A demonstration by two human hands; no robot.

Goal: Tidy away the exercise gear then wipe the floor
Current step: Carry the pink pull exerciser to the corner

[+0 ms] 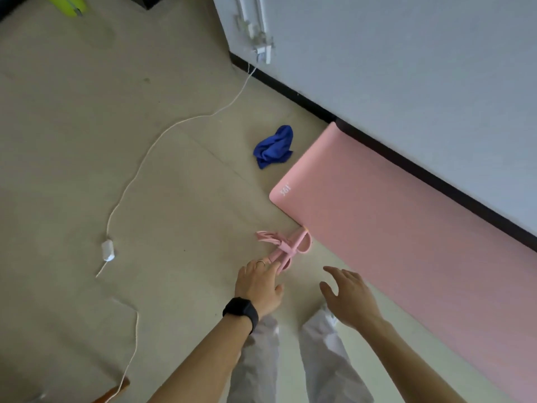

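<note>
A pink exercise mat (392, 216) lies flat on the floor along the wall at the right. Beside its near left edge lies a pink resistance band (287, 245) with looped handles. My left hand (258, 283), with a dark watch on the wrist, reaches down over the band's near end, fingers relaxed; whether they touch it I cannot tell. My right hand (348, 295) hovers to the right of it with fingers spread, holding nothing. A crumpled blue cloth (274, 148) lies on the floor beyond the mat's corner.
A white cable (139, 175) with an inline switch box (107, 250) snakes across the beige floor from a wall socket (263, 52). A yellow-green object (69, 4) sits at the top left. A black skirting board runs along the wall. My legs stand below my hands.
</note>
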